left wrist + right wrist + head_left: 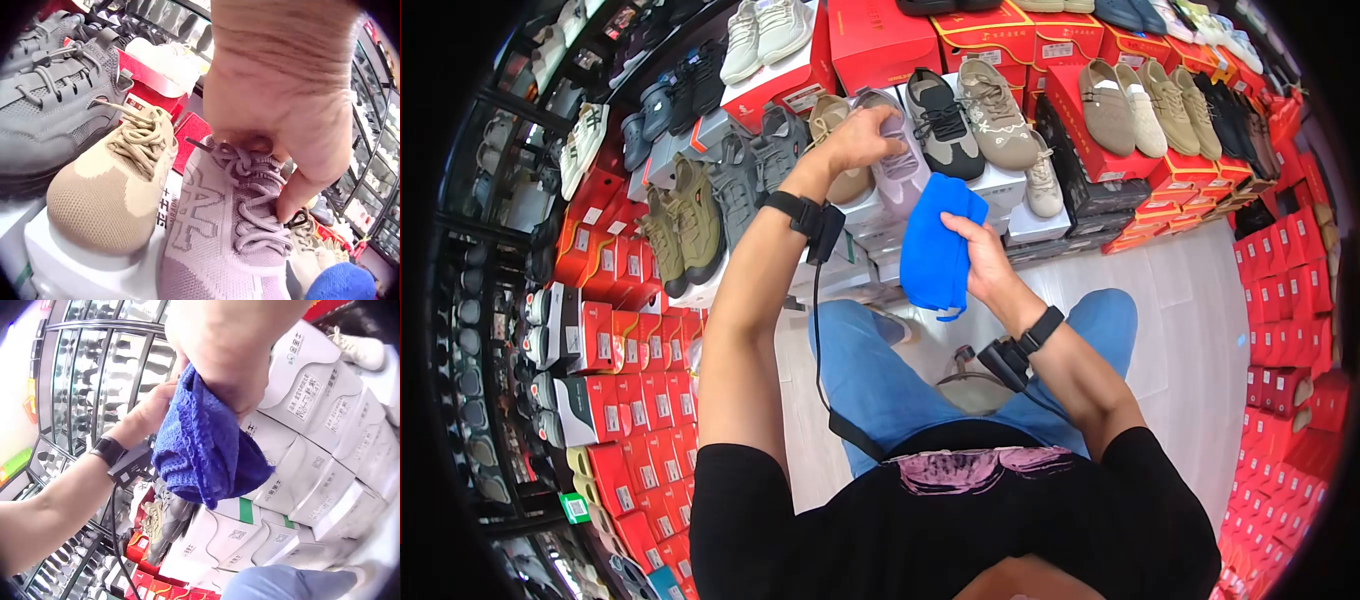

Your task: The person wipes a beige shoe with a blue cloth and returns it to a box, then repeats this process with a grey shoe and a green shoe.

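From where I watch, the step in hand looks like steadying one shoe while a cloth is held ready beside it. The lilac shoe (903, 182) sits at the upper middle of the head view, toe toward the bottom of the frame, between a tan shoe (103, 203) and a black and grey shoe (945, 120). My left hand (863, 142) grips it by the upper, its thumb against the laces (259, 215) in the left wrist view; the other fingertips are hidden there, so I can't tell how deep they reach. My right hand (984, 260) grasps the folded blue cloth (930, 250), thumb on top, near the centre of the head view and close to the lilac toe; whether the two touch I can't make out. As I judge it, the next move calls for a secure left hold, so the shoe doesn't slide, and a flat face of cloth turned toward the upper. I'd mind the loose laces, which could snag, and the neighbouring shoes, which leave little room.
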The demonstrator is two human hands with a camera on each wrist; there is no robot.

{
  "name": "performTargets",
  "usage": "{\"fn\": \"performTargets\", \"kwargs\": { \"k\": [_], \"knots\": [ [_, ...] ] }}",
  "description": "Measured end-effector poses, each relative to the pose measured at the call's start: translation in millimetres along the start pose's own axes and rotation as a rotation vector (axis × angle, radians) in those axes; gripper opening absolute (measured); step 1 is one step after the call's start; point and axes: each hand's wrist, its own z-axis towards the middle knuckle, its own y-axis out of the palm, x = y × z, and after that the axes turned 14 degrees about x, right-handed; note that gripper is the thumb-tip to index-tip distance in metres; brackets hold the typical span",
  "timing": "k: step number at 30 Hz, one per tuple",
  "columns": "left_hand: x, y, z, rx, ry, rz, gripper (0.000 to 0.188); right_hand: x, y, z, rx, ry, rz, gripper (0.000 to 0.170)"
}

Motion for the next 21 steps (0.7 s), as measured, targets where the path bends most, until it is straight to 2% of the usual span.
{"fn": "performTargets", "kwargs": {
  "k": [5, 9, 16, 18, 19, 21],
  "knots": [
    [-26, 8, 24, -0.049, -0.071, -0.135, 0.052, 0, 10, 32, 0.017, -0.016, -0.003, 0.025],
    [-31, 11, 35, -0.033, -0.06, -0.008, 0.05, 1, 17, 51, 0.05, 0.007, -0.005, 0.025],
    [-43, 14, 33, 0.185, 0.026, -0.051, 0.054, 0, 21, 46, 0.051, -0.021, -0.004, 0.026],
    [-54, 3, 28, 0.398, -0.032, -0.061, 0.055, 4, 23, 34, 0.026, 0.012, -0.039, 0.027],
    [-71, 0, 32, 0.458, -0.045, 0.031, 0.057, 7, 25, 30, 0.003, 0.045, -0.071, 0.027],
    [-96, -7, 31, 0.431, -0.114, 0.116, 0.06, 17, 32, 32, -0.038, 0.077, -0.108, 0.027]
  ]
}}
